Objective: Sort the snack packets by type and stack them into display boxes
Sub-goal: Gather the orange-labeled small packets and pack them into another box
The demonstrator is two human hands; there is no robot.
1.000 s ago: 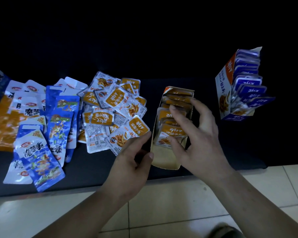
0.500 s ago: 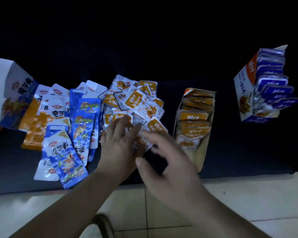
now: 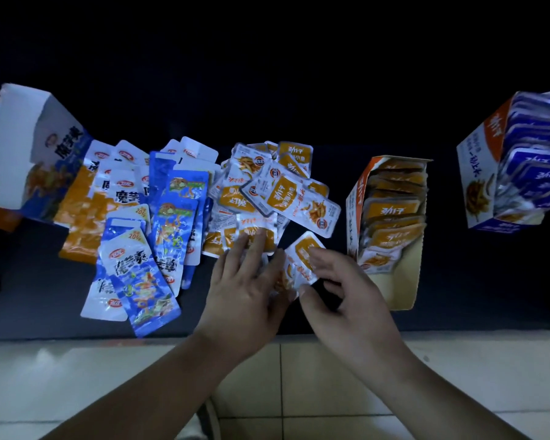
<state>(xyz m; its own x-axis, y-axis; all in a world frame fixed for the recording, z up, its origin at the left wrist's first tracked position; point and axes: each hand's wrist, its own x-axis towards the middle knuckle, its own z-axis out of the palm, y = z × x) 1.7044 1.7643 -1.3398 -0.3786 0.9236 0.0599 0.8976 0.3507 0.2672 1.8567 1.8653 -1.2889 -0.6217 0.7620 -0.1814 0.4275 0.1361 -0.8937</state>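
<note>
A pile of small orange-and-white snack packets (image 3: pixel 277 192) lies mid-surface. My left hand (image 3: pixel 245 281) lies flat on the pile's near edge, fingers straight over a packet. My right hand (image 3: pixel 337 287) pinches one orange packet (image 3: pixel 302 258) at its near corner, thumb under and fingers over. To the right an open orange display box (image 3: pixel 407 271) holds a row of the same orange packets (image 3: pixel 391 211). Further right a box (image 3: pixel 480 160) stands packed with purple packets (image 3: pixel 537 173).
Long blue packets (image 3: pixel 140 281) and orange-white ones (image 3: pixel 108 198) lie spread at the left, beside an open white-and-blue box (image 3: pixel 35 147). All rest on a dark surface (image 3: pixel 473 296) whose front edge meets pale floor tiles (image 3: pixel 299 376).
My right hand left the orange box and came to the pile, taking hold of a packet. My left hand moved forward onto the pile. The view shifted left, revealing the left box.
</note>
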